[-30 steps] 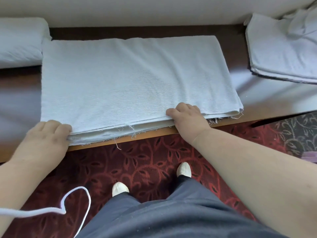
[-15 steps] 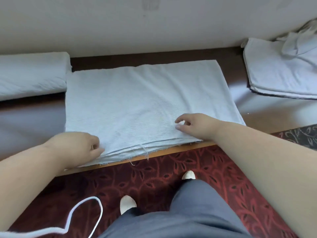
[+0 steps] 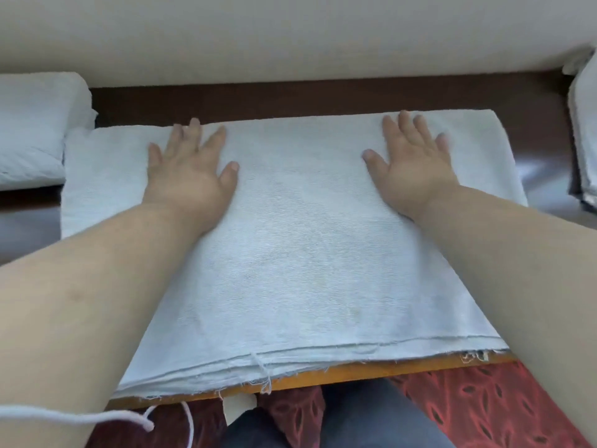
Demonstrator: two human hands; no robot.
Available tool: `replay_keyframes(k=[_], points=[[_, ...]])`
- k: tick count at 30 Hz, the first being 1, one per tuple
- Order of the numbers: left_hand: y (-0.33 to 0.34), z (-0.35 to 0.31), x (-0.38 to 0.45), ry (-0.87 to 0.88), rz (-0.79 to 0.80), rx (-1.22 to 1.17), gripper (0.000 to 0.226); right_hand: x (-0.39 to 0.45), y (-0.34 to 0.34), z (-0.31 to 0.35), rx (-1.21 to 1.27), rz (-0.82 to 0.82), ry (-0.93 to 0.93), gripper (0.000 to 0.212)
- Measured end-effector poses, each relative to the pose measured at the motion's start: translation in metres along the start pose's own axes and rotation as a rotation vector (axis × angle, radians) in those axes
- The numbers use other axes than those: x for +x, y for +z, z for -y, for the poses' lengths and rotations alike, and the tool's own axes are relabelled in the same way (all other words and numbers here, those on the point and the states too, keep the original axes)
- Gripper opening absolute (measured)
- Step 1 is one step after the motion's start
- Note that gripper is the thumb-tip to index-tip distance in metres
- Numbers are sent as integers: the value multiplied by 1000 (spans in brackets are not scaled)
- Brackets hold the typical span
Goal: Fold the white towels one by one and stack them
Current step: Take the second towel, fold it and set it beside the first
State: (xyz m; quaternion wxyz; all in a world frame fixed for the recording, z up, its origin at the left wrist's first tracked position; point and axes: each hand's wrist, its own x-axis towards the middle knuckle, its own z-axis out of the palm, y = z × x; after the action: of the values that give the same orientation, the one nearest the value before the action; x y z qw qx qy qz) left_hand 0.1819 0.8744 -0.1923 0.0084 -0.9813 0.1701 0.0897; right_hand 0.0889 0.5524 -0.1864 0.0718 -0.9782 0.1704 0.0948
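A folded white towel [image 3: 300, 253] lies flat across the dark wooden table [image 3: 323, 95], its layered frayed edges along the near table edge. My left hand [image 3: 190, 169] lies palm down on the towel's far left part, fingers spread and straight. My right hand [image 3: 410, 163] lies palm down on the far right part in the same way. Both forearms stretch over the towel. A folded white towel [image 3: 32, 130] sits at the far left of the table. Another pile of white towels [image 3: 586, 130] shows at the right border.
A pale wall [image 3: 290, 33] runs right behind the table. Below the table's near edge are a red patterned carpet [image 3: 484, 409] and my grey trousers [image 3: 339, 418]. A white cord [image 3: 97, 417] hangs at the lower left.
Both hands left the towel's near edge and slid forward to its far part, now flat with fingers spread. The camera moved closer over the table.
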Motion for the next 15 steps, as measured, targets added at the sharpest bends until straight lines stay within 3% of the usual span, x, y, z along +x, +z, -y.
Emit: replay_keyframes(k=[7, 11, 15], points=[[-6, -10, 3, -66, 77, 33, 71, 9, -8, -7, 23, 0, 139, 84], [1, -3, 5, -51, 6, 37, 73, -23, 6, 29, 45, -18, -35, 80], [26, 10, 14, -26, -90, -32, 74, -55, 9, -42, 24, -30, 162, 84]])
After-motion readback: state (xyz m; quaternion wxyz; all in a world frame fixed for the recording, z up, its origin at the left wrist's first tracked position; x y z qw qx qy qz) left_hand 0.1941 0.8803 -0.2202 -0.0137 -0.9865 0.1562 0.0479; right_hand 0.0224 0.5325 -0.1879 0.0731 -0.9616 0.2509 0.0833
